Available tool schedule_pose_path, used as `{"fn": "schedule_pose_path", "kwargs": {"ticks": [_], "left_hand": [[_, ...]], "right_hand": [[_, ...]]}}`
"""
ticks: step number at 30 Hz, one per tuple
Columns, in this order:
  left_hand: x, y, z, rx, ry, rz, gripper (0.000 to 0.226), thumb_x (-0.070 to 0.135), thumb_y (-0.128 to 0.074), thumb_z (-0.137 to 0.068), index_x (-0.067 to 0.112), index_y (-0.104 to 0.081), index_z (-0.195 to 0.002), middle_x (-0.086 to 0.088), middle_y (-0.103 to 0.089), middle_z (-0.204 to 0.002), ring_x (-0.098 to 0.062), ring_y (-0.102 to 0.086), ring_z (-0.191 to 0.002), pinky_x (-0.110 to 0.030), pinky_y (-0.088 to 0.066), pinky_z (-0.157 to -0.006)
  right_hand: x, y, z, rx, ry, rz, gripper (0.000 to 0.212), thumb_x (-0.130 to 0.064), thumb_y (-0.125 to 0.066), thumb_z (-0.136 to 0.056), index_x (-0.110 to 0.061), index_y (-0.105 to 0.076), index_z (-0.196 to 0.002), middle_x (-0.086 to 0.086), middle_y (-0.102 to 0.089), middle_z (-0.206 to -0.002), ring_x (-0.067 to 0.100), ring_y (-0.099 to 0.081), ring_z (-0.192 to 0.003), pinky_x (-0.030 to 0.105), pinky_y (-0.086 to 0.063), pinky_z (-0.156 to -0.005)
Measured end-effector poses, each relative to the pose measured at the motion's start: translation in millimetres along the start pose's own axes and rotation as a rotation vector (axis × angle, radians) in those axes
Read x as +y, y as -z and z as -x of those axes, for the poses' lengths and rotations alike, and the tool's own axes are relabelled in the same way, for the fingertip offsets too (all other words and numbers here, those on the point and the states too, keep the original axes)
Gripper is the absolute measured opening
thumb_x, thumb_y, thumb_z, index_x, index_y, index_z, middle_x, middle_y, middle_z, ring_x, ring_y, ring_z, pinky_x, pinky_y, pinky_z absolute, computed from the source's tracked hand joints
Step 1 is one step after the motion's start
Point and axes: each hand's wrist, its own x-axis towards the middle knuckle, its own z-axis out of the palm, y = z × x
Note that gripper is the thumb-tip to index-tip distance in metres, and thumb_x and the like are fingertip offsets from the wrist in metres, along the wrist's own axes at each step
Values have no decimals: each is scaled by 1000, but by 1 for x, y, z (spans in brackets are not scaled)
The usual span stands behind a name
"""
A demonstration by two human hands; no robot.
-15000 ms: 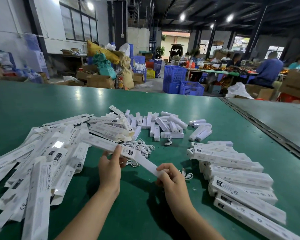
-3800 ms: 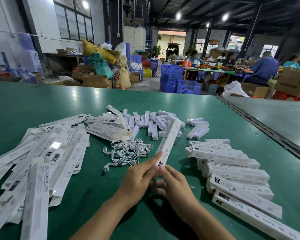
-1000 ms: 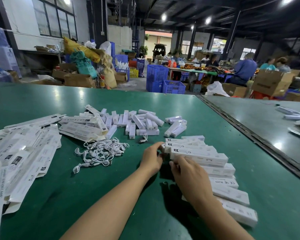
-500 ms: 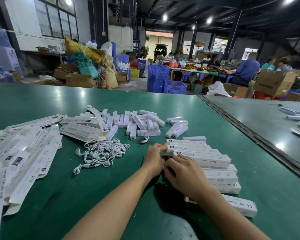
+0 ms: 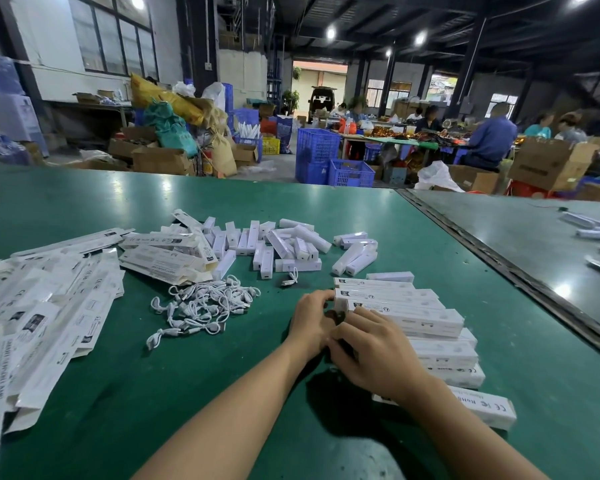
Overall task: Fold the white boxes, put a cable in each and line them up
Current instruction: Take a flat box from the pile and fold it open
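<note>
A row of folded white boxes lies side by side right of centre on the green table. The newest white box sits on top at the far part of the row. My left hand curls its fingertips round that box's left end. My right hand lies palm down over the left ends of the boxes nearer me, hiding them. A tangle of white cables lies left of my hands. Flat unfolded boxes cover the table's left side.
Several small white blocks are scattered beyond the cables, with one loose cable beside them. A dark seam separates this table from a grey one on the right. Crates, cartons and seated people fill the hall behind.
The box held up between both hands 3.8 s ago now lies in the row. In the last second my right hand slid left and down over the row's ends.
</note>
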Motion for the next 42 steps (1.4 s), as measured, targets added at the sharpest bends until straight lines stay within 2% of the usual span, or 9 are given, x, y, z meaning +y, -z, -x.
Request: {"fn": "schedule_pose_path", "kwargs": {"ticks": [4, 7, 14, 19, 25, 28, 33, 38, 42], "left_hand": [[-2, 5, 7, 65, -23, 50, 29, -2, -58, -90, 12, -68, -113, -9, -70, -107, -23, -63, -97, -35, -53, -90], [-9, 17, 13, 66, -91, -43, 22, 6, -59, -93, 10, -66, -113, -7, -67, -108, -23, -60, -104, -38, -48, -94], [-38, 86, 14, 259, -197, -642, 32, 25, -50, -98, 21, -55, -130, 3, -56, -131, -17, -45, -123, -32, -33, -101], [-69, 155, 3, 244, 2, -972, 51, 36, -47, -101, 24, -33, -149, -8, -35, -154, -26, -33, -140, -43, -33, -114], [-95, 198, -6, -25, 304, -856, 61, 59, -28, -101, 38, -11, -156, -8, 0, -166, -40, -14, -149, -57, -24, -116], [-96, 201, -8, -34, 310, -825, 66, 60, -29, -101, 31, -11, -157, -9, -18, -164, -40, -28, -145, -56, -30, -113], [-93, 214, -13, 140, 271, -894, 58, 41, -47, -100, 25, -26, -152, -12, -49, -145, -37, -45, -128, -46, -43, -99], [-98, 216, -14, 107, 342, -774, 48, 31, -53, -98, 25, -42, -144, -17, -31, -146, -38, -44, -124, -43, -44, -98], [-93, 208, -11, 218, 255, -626, 31, 9, -53, -97, 10, -54, -128, -17, -46, -133, -29, -57, -96, -37, -49, -81]], "right_hand": [[-7, 0, -3, 54, 63, 57, 27, -20, -57, -89, -11, -57, -63, 1, -54, -63, 22, -50, -61, 34, -46, -57], [-23, -6, -9, 92, 100, 40, 27, -19, -58, -89, -12, -54, -63, 1, -52, -62, 20, -47, -61, 32, -43, -56], [-66, -35, -17, -46, 99, -50, 21, -21, -64, -85, -14, -58, -67, 1, -55, -65, 22, -53, -63, 32, -45, -55], [-74, -48, -21, -166, 58, -115, 18, -21, -62, -86, -12, -62, -70, 1, -59, -68, 22, -56, -66, 31, -48, -56], [-74, -61, -34, -209, -28, -104, 21, -24, -58, -88, -10, -62, -73, 5, -62, -73, 27, -58, -73, 34, -49, -57], [-73, -65, -35, -222, -81, -129, 23, -27, -52, -90, -10, -63, -78, 5, -63, -79, 27, -58, -80, 36, -49, -62], [-71, -66, -28, -163, -184, -138, 24, -27, -55, -90, -11, -62, -74, 3, -62, -75, 24, -59, -76, 32, -48, -58], [-69, -67, -28, -214, -250, -146, 25, -32, -50, -94, -13, -63, -83, 1, -64, -84, 22, -57, -85, 34, -47, -66], [-66, -66, -26, -225, -291, -163, 25, -34, -49, -94, -15, -64, -87, -2, -65, -87, 18, -57, -87, 36, -49, -70]]}}
